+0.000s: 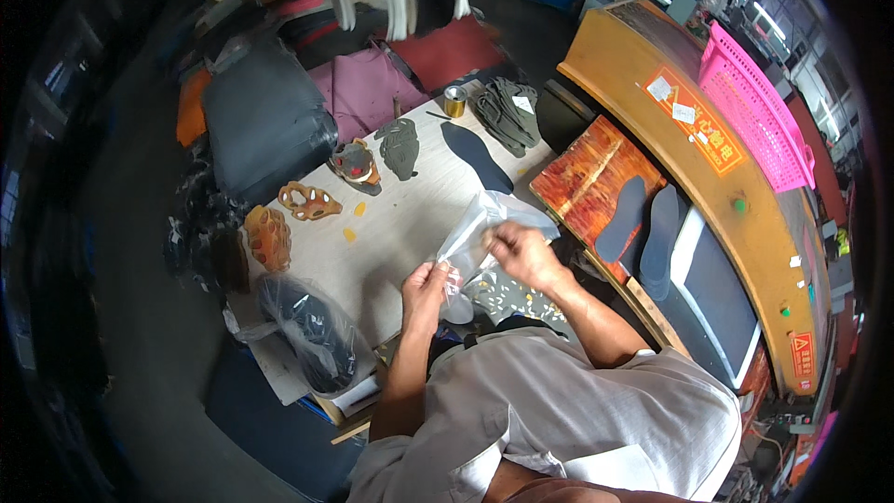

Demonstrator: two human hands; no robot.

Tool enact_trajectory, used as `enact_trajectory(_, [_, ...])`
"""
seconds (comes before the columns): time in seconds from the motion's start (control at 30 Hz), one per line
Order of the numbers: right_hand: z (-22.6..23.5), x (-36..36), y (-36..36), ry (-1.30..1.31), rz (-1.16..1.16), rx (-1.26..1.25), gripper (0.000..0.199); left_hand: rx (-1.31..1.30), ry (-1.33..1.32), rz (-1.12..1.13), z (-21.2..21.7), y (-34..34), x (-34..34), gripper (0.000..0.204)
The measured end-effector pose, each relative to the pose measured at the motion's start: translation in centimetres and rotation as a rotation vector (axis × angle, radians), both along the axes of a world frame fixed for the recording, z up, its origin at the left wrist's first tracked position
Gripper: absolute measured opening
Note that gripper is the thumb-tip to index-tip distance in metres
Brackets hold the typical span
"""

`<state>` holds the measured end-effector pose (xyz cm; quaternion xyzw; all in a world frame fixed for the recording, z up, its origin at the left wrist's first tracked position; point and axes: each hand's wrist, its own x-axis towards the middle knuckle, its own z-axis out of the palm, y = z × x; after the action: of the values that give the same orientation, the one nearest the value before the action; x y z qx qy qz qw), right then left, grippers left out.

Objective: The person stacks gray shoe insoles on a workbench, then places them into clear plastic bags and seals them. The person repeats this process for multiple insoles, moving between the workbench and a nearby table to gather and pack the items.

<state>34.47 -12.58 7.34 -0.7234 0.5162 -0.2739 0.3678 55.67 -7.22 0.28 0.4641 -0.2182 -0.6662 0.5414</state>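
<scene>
A clear plastic bag [477, 214] is stretched between my two hands above the near edge of the pale table. My left hand [426, 292] is closed on the bag's lower left part, thumb uppermost. Curled at the bag's right side, my right hand [523, 255] pinches its film. Something with a little red shows through the plastic beside the left fingers, too unclear to name. Just beyond the bag, a dark insole [473, 155] lies on the table. Below the hands is a grey surface [517, 303] scattered with white and yellow scraps.
The pale table [391, 265] bears orange shoe pieces [268, 237], a grey-green upper [400, 149], a gold tin [454, 101] and dark folded fabric [507, 116]. A bagged black bundle [312, 335] sits at left. More insoles [659, 237] lie right, beside a curved yellow machine [689, 126] topped by a pink basket [754, 112].
</scene>
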Motion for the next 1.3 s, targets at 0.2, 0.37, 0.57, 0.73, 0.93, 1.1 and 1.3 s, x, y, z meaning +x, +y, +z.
enact_trajectory(0.2, [-4.7,1.3,2.2,-0.221,0.074,0.443,0.026,-0.034,-0.33,-0.06,-1.5,0.1,-2.5,0.013])
enact_trajectory(0.37, [-5.4,0.6,2.4,-0.232,0.053,0.417,0.022,-0.013,-0.296,-0.076,-1.0,0.0,-2.4,0.015])
enact_trajectory(0.57, [-3.8,1.1,2.8,-0.097,-0.031,0.231,0.022,0.086,-0.334,-0.184,0.4,0.9,-2.2,0.012])
enact_trajectory(0.73, [-4.0,1.9,2.9,0.012,0.042,0.188,0.022,-0.001,-0.259,0.094,-0.6,0.9,-2.2,0.007])
enact_trajectory(0.93, [-4.8,3.0,2.1,0.037,0.052,0.188,0.02,-0.1,-0.149,0.165,-1.1,1.7,-1.7,0.006])
enact_trajectory(1.1, [-5.1,3.9,2.0,-0.109,-0.002,0.235,0.016,-0.05,-0.108,0.094,-0.5,2.1,-1.2,0.01])
enact_trajectory(1.3, [-6.6,4.7,2.6,-0.4,0.098,0.471,0.013,-0.051,-0.219,0.062,-1.1,2.0,0.0,0.013])
